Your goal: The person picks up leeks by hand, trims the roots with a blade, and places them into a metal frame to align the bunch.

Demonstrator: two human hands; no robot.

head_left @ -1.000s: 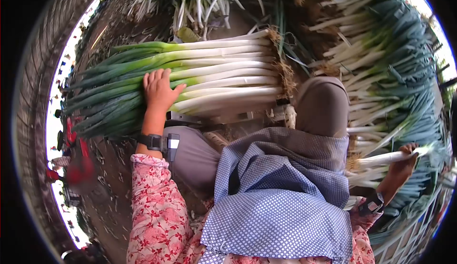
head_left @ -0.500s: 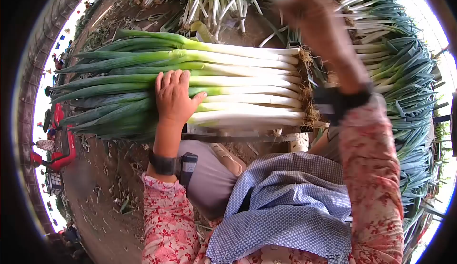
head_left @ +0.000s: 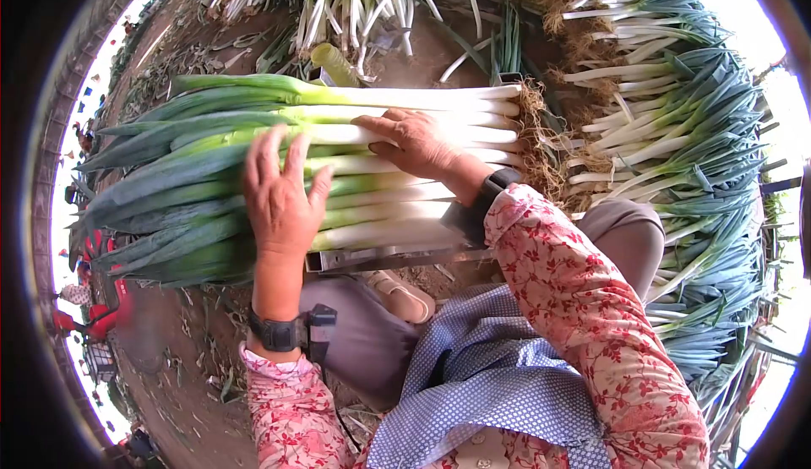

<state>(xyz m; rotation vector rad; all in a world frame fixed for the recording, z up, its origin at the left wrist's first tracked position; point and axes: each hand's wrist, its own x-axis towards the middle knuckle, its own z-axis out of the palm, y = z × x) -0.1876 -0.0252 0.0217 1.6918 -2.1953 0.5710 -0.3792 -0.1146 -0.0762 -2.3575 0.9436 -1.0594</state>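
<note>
A row of leeks (head_left: 397, 97) lies side by side in front of me, green leaves to the left and white stems with roots to the right. My left hand (head_left: 283, 199) is over the green leaves, its fingers spread and slightly blurred. On the pale stems rests my right hand (head_left: 420, 142), fingers stretched leftward and thumb apart, near the middle of the row. Beneath the leeks, part of a metal frame (head_left: 397, 258) shows along the near edge.
A long pile of leeks (head_left: 676, 131) runs down the right side, roots facing inward. More leeks (head_left: 355, 4) lie at the back. Behind the row is a yellow-green roll (head_left: 334, 65). Leaf scraps litter the dirt ground (head_left: 177, 368), and a red vehicle (head_left: 97, 321) stands far left.
My right hand has come down from the upper right onto the white stems. My left hand has shifted slightly left and down. The view has moved a little too.
</note>
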